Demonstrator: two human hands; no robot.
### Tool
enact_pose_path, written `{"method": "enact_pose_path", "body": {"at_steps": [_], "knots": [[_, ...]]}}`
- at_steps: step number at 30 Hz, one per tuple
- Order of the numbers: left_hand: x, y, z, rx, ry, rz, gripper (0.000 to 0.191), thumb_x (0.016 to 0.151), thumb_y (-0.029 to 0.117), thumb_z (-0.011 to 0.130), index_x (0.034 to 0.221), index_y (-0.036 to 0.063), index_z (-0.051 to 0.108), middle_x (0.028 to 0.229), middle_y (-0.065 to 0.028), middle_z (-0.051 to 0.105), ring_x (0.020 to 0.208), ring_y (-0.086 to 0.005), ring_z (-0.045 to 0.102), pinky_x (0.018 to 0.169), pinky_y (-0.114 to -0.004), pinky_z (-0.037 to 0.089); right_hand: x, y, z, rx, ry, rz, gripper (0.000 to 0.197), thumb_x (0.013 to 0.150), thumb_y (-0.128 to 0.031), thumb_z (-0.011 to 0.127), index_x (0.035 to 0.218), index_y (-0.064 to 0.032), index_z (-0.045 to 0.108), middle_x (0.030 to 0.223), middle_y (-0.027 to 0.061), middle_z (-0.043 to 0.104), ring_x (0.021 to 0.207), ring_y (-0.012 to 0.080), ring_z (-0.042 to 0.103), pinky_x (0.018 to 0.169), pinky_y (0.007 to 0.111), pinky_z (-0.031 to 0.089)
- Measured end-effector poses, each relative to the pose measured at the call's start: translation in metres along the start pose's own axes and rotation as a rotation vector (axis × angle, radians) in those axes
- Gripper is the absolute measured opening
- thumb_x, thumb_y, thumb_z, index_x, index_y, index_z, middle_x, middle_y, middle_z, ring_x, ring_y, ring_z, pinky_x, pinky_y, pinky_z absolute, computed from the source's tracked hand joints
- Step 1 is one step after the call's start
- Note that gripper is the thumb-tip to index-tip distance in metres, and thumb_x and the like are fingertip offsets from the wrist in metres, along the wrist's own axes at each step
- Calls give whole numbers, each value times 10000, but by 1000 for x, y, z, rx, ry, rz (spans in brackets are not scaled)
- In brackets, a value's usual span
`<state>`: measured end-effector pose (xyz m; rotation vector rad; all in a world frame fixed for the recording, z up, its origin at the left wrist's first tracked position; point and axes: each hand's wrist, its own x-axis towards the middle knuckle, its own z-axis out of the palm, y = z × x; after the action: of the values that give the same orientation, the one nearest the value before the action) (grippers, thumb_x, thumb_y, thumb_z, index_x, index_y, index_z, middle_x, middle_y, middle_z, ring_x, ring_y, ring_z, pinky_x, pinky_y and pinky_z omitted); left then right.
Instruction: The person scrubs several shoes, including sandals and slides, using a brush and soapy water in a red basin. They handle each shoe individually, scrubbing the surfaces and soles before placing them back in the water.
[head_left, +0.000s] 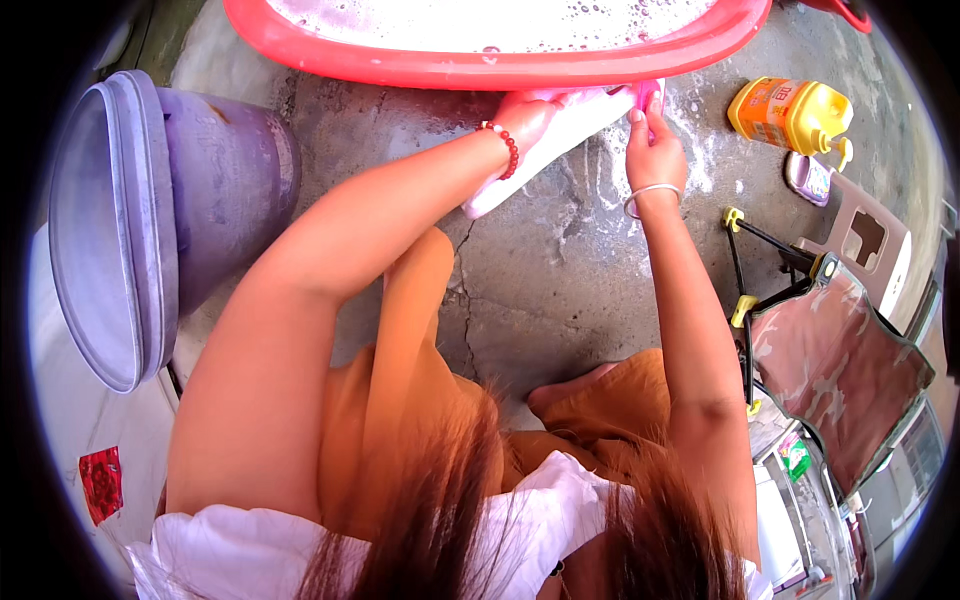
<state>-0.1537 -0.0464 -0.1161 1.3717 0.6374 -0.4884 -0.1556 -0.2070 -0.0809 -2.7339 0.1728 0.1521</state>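
My left hand, with a red bead bracelet at the wrist, grips a long white item; whether it is a shoe or cloth I cannot tell. It slants down to the left, just below the rim of a red plastic basin of foamy water. On its right side, my right hand, wearing a pale bangle, holds a pink plastic tool, seemingly a brush. The tool's upper end is close to the white item's right end. Fingers and the basin rim hide part of both.
A purple bucket lies tipped on the left. To the right are a yellow pump bottle, a small purple-white item, a beige plastic stool and a folding camouflage seat. Wet, cracked concrete lies between my feet.
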Motion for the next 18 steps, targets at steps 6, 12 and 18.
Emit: {"method": "enact_pose_path", "body": {"at_steps": [6, 12, 18], "knots": [[1, -19, -15, -85, -41, 136, 291, 873, 163, 584, 1136, 40, 604, 1039, -35, 621, 932, -114, 540, 807, -251, 424, -82, -24, -11, -73, -197, -270, 355, 889, -301, 532, 1239, -247, 540, 584, 148, 571, 529, 329, 579, 493, 420, 431], [-9, 5, -3, -79, -6, -39, 279, 888, 185, 573, 1108, 19, 616, 1040, -38, 624, 949, -100, 541, 822, -241, 415, -1, -21, -10, -35, -67, -44, 372, 907, -374, 473, 1229, -203, 548, 687, 177, 621, 615, 362, 605, 551, 439, 453], [6, -25, -22, -120, -26, 88, 277, 908, 170, 543, 1138, 28, 604, 1068, -32, 621, 916, -101, 549, 817, -237, 435, -64, -34, -10, -51, -202, -183, 384, 904, -352, 481, 1226, -153, 545, 676, 188, 609, 626, 368, 603, 557, 450, 456]]}}
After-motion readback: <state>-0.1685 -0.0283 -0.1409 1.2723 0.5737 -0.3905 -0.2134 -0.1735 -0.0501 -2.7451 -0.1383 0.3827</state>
